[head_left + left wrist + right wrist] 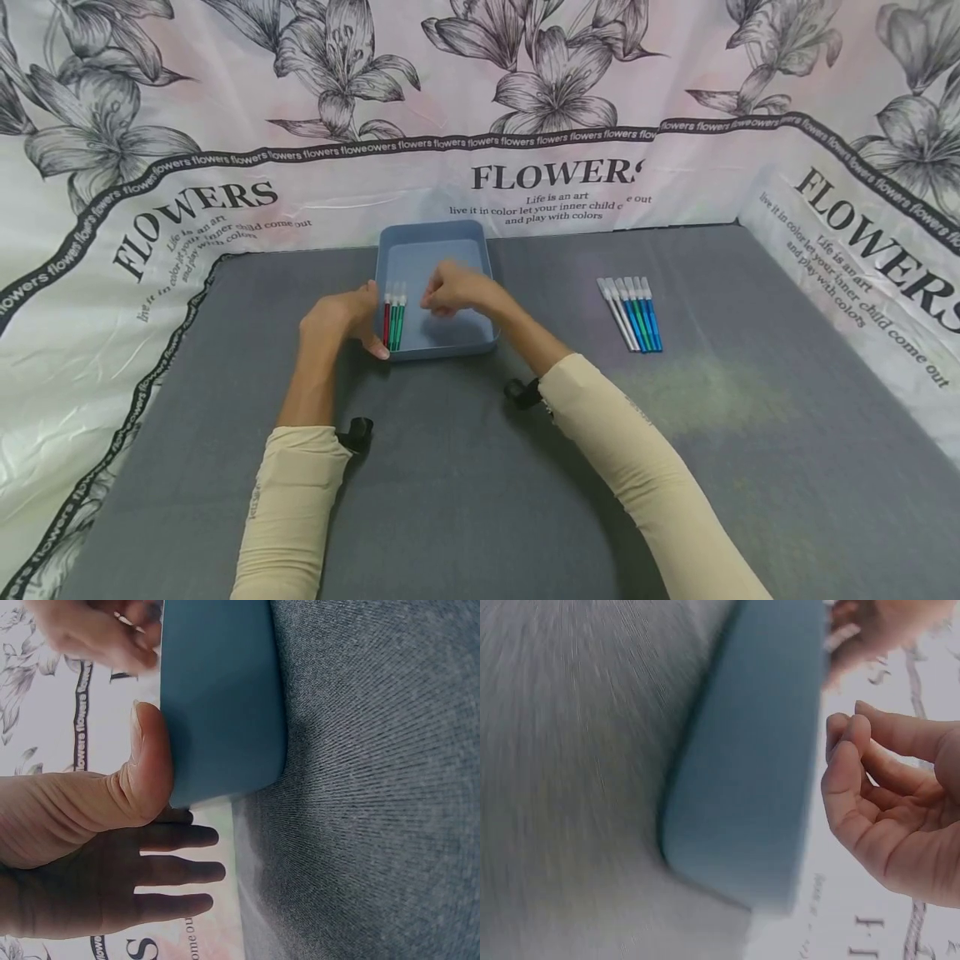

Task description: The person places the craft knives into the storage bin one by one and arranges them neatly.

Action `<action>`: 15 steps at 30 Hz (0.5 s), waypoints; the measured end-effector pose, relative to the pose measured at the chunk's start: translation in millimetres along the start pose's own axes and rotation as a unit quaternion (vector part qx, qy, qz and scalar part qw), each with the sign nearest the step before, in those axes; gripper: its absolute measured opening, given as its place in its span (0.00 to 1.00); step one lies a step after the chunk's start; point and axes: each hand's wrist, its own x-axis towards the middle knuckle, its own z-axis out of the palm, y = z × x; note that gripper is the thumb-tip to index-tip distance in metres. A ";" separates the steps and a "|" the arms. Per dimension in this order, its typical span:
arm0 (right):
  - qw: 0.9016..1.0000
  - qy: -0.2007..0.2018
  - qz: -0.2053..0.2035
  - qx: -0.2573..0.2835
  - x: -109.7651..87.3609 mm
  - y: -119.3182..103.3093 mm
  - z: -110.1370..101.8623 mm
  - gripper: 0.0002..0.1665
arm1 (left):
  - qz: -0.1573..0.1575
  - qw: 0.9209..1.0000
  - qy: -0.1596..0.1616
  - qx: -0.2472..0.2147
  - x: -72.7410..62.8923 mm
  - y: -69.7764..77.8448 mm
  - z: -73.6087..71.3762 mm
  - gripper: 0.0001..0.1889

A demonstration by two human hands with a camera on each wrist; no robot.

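Note:
A blue-grey tray (444, 351) stands at the back of the table. Inside, along its left wall, three slim pens (394, 321) lie side by side, one red and two green, with pale caps pointing away from me. My left hand (341, 321) is at the tray's near left corner. In the left wrist view its thumb (150, 754) touches the tray's outer wall and the other fingers stretch out straight. My right hand (461, 289) hovers over the tray, right of the pens. Its fingers (847, 780) curl in towards the thumb, with nothing visible between them.
Several more pens (632, 315) with pale caps, in white, blue and green, lie in a row on the grey tablecloth (450, 467) to the right. A flower-printed sheet (555, 179) rises behind the table and along both sides.

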 end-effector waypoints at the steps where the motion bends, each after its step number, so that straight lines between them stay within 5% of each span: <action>1: 1.000 0.006 0.000 0.007 -5.9 2.2 -6.1 0.15 | -0.002 1.000 0.000 -0.004 0.1 -0.2 -0.2 0.72; 8: 0.996 0.086 -0.003 0.010 -46.4 32.9 -44.9 0.13 | 0.000 1.000 0.006 -0.006 2.3 -3.2 0.9 0.72; 15: 0.991 0.106 0.047 -0.059 -81.0 73.5 -77.0 0.15 | 0.009 1.000 0.010 -0.010 2.9 -3.3 1.0 0.71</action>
